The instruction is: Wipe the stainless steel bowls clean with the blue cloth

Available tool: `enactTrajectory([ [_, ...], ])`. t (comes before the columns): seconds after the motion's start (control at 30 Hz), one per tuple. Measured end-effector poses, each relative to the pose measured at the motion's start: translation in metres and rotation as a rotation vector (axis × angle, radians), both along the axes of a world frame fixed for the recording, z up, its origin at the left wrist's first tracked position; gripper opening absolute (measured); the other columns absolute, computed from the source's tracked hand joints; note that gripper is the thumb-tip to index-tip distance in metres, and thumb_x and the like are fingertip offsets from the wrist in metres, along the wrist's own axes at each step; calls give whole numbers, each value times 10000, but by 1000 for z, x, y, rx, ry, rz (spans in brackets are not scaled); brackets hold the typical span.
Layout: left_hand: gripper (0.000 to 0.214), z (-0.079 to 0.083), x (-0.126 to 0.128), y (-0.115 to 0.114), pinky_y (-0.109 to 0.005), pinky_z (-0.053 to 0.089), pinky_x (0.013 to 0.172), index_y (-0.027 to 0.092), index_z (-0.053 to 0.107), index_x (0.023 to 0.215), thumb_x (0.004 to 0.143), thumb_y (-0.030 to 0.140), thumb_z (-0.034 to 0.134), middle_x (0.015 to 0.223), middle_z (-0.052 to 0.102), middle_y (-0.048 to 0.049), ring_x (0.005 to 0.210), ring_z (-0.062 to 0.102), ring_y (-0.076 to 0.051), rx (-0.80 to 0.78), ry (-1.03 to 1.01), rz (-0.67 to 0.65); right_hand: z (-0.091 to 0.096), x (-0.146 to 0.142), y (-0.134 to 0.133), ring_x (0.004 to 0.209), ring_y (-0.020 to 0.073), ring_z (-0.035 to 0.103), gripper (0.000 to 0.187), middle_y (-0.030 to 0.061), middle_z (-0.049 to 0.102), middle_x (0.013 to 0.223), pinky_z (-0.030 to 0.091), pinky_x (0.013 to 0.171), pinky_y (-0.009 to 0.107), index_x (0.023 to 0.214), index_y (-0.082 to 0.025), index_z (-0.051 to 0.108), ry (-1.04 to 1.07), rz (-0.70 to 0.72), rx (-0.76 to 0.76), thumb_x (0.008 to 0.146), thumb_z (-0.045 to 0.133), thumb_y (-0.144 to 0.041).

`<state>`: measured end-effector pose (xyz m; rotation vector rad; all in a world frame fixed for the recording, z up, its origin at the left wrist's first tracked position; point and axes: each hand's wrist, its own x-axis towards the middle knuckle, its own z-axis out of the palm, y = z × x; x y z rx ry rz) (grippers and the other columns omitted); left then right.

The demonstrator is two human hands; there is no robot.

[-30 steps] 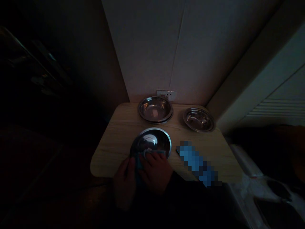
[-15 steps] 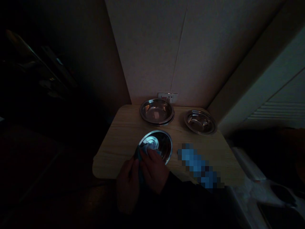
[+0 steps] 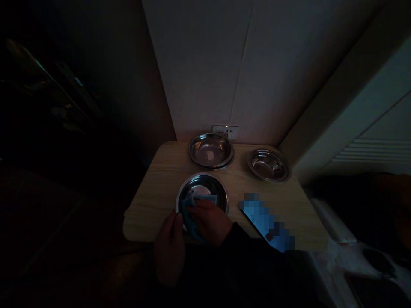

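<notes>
A shiny metal bowl [image 3: 221, 188] stands near the front of a small wooden table. My left hand [image 3: 170, 246] pinches the near left part of its rim, thumb uppermost. Inside the bowl, my right hand [image 3: 210, 220] presses a blue cloth [image 3: 192, 224] against the inner surface. Part of the cloth spreads over the bowl's floor and part hangs over the near rim. Fingertips of the right hand are partly hidden in the cloth's folds.
Behind the bowl are stacked metal bowls [image 3: 210, 160], close to a wall socket [image 3: 225, 131]. More metal bowls [image 3: 269, 166] sit at the back right of the table [image 3: 147, 196]. A lit phone [image 3: 266, 222], partly pixelated, lies at the front right.
The bowl has gone from tilted towards me to flatter on the table and shifted slightly left. My right hand has moved a little right and down with the cloth, away from my left hand.
</notes>
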<state>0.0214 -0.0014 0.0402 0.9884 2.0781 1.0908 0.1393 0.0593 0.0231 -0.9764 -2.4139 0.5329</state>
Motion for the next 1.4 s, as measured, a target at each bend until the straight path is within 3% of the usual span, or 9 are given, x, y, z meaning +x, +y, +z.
enactTrajectory([
  [0.07, 501, 1, -1, 1, -324, 459, 832, 164, 644, 977, 754, 539, 398, 1008, 688, -103, 937, 615, -248, 17, 7, 6, 3, 5, -1, 909, 161, 577, 222, 48, 648, 936, 471, 817, 262, 1046, -182, 628, 27, 138, -64, 891, 471, -158],
  [0.13, 499, 0, 0, 2, -320, 460, 827, 163, 646, 965, 754, 540, 397, 1001, 689, -104, 937, 615, -248, 34, 15, -6, 3, 7, 0, 951, 175, 572, 251, 69, 645, 983, 472, 842, 282, 1108, -161, 598, 19, 139, -41, 891, 472, -171],
  [0.33, 528, -5, 2, 1, -351, 435, 883, 150, 635, 999, 749, 553, 403, 1072, 666, -130, 1010, 593, -267, 38, -39, -29, -5, -7, 10, 1167, 253, 450, 352, 169, 565, 1173, 389, 977, 408, 1203, -85, 527, -12, -200, 93, 859, 460, -121],
  [0.53, 510, -6, -8, 6, -359, 460, 829, 159, 641, 963, 757, 550, 386, 987, 685, -115, 932, 614, -264, 0, -21, 13, 18, 3, -11, 868, 159, 592, 290, 49, 639, 949, 471, 756, 263, 1159, -192, 543, -69, 149, -139, 888, 446, -226],
  [0.73, 477, -7, -7, 8, -351, 457, 834, 148, 635, 938, 772, 522, 389, 1003, 674, -124, 939, 608, -253, 89, 0, -32, 37, 33, -26, 870, 241, 597, 285, 82, 664, 874, 427, 850, 418, 1049, -165, 599, -407, 116, -34, 798, 552, -293],
  [0.97, 434, -4, -1, 6, -328, 474, 816, 164, 635, 899, 768, 487, 377, 950, 692, -106, 888, 628, -230, 74, 63, -13, 4, -1, -44, 997, 236, 583, 382, 156, 632, 1098, 476, 842, 360, 1215, -63, 494, -130, -53, 185, 856, 466, -190],
  [1.13, 433, -7, -8, 5, -329, 471, 817, 159, 634, 892, 768, 494, 390, 943, 686, -110, 882, 623, -232, 101, 93, -12, -14, 21, -48, 930, 234, 617, 259, 113, 682, 973, 472, 865, 419, 1101, -117, 570, -92, -49, 370, 868, 472, -176],
  [1.27, 416, -6, -3, 7, -320, 473, 778, 170, 631, 857, 783, 493, 380, 906, 678, -99, 843, 617, -221, 124, 125, -43, -14, 31, -50, 959, 242, 613, 240, 109, 682, 987, 464, 879, 448, 1082, -123, 581, -102, -65, 401, 875, 472, -171],
  [1.4, 367, -4, -2, 7, -322, 473, 766, 184, 623, 812, 775, 469, 394, 870, 682, -86, 817, 617, -218, 90, 132, -37, -16, -8, -56, 976, 207, 606, 268, 99, 679, 1011, 475, 875, 379, 1135, -123, 561, 31, -260, 321, 897, 445, -166],
])
